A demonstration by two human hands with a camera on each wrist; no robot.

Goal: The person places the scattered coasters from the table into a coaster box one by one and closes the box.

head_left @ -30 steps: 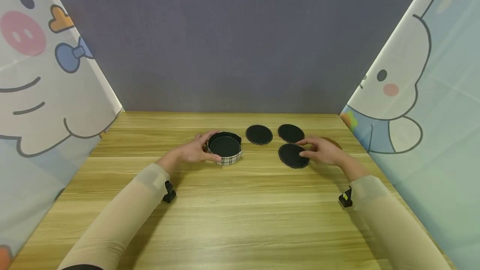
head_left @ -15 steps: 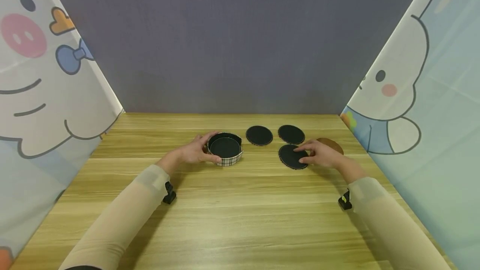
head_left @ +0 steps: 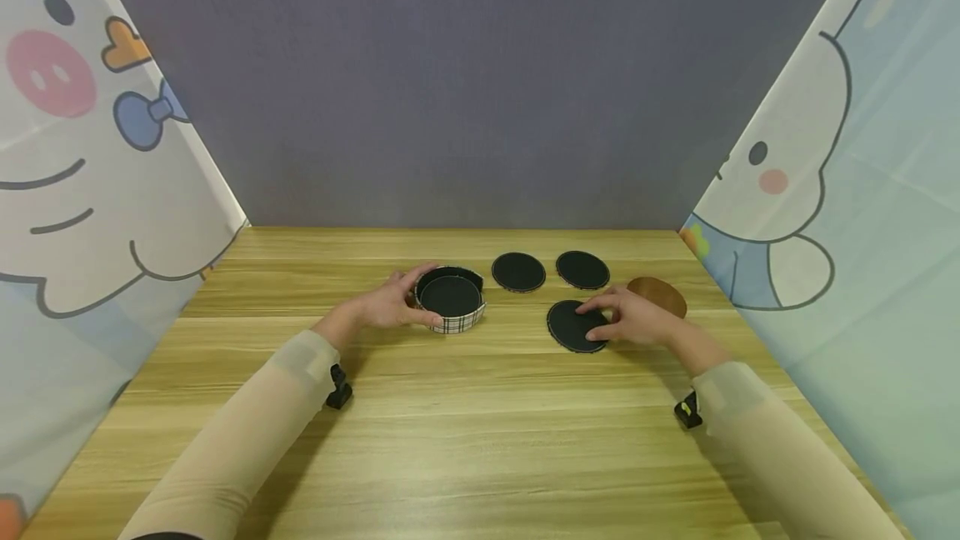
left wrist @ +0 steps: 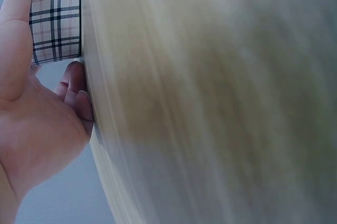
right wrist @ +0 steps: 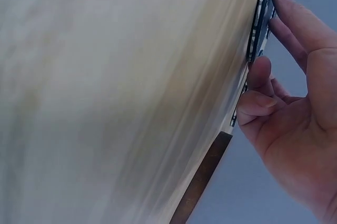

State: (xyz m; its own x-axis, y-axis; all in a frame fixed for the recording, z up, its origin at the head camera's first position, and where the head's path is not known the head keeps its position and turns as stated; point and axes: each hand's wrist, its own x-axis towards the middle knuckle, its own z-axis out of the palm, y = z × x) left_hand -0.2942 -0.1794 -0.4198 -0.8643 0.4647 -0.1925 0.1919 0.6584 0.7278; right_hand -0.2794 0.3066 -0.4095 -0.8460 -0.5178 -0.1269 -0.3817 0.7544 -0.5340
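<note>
My left hand (head_left: 388, 302) grips a round coaster holder (head_left: 459, 323) from its left side, thumb in front and fingers behind. The holder has a black inside, a notch at its right and a plaid outer wall (left wrist: 55, 19). My right hand (head_left: 636, 317) rests its thumb and fingertips on top of a black round coaster (head_left: 568, 327). In the right wrist view the thumb and forefinger are straight on the coaster, while the other fingers fold near its edge. Two more black coasters, a left one (head_left: 518, 272) and a right one (head_left: 582, 270), lie flat behind it.
A brown disc (head_left: 658, 296) lies to the right, partly behind my right hand. The wooden table (head_left: 480, 432) ends at a grey back wall (head_left: 465, 90). Cartoon-printed sheets stand at the left (head_left: 112, 190) and right (head_left: 862, 232).
My right hand has slid the front black coaster a little toward me and to the left, uncovering more of the brown disc. The left hand and the holder have stayed in place.
</note>
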